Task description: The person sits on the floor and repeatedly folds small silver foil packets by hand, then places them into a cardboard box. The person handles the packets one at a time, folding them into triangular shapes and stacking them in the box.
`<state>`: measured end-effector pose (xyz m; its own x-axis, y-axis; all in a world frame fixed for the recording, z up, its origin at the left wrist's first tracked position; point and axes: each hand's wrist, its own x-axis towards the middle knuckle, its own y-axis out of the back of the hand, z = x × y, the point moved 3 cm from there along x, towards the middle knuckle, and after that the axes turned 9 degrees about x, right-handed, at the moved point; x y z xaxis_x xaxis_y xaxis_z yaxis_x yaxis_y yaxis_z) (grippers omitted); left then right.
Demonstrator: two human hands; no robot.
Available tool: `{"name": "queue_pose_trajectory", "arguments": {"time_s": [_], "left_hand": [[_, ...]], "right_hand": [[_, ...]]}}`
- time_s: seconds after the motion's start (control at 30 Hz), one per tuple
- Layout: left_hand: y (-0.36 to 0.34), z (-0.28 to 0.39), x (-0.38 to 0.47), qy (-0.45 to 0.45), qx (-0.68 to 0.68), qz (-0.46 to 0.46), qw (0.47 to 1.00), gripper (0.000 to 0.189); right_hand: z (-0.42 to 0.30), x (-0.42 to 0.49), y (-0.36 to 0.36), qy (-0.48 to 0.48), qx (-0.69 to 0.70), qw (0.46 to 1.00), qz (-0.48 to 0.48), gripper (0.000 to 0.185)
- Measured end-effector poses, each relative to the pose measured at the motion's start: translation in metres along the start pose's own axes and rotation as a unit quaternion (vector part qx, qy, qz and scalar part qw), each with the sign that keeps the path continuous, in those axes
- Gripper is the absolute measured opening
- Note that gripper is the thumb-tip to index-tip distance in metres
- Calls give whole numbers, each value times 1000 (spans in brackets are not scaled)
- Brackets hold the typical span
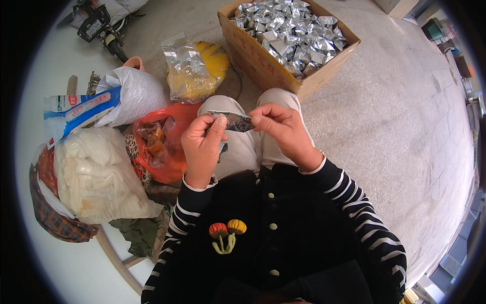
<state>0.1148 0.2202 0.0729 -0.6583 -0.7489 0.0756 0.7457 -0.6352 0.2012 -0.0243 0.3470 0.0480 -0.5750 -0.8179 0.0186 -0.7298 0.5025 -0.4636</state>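
Above my knees, a small dark, shiny foil piece (239, 122) with a pale upper edge is stretched between both hands. My left hand (201, 146) pinches its left end between thumb and fingers. At the pointed right end, my right hand (283, 131) grips it with thumb and fingertips. Partly hidden behind the left hand, a small dark and bluish item (223, 149) shows over my lap. Just beyond my knees stands a cardboard box (262, 57), heaped with many silvery foil-wrapped pieces (288, 28).
Left of my legs sits a red plastic bag (176, 167) holding clear wrappers and brownish pieces. Around it are a yellow bundle (214, 62) under clear plastic, a white woven sack (133, 93), and a stuffed translucent bag (98, 174). A motorbike (108, 36) stands at the upper left.
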Motion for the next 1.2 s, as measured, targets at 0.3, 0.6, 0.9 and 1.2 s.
{"name": "queue_pose_trajectory", "arguments": {"time_s": [0.3,0.6,0.9,1.2], "left_hand": [[-7,4,-7,60,-60,-64,994,13],[-3,0,-8,70,-76,-153,983,13],[-3,3,-6,43,-55,-215,974,10],[-4,2,-6,33,-65,-236,969,12]], "right_hand": [[3,-1,0,-63,13,997,-39,14],[9,-3,4,-240,155,957,-57,14],[18,-2,5,-274,184,934,-137,16],[19,-4,5,-279,219,925,-133,16]]}}
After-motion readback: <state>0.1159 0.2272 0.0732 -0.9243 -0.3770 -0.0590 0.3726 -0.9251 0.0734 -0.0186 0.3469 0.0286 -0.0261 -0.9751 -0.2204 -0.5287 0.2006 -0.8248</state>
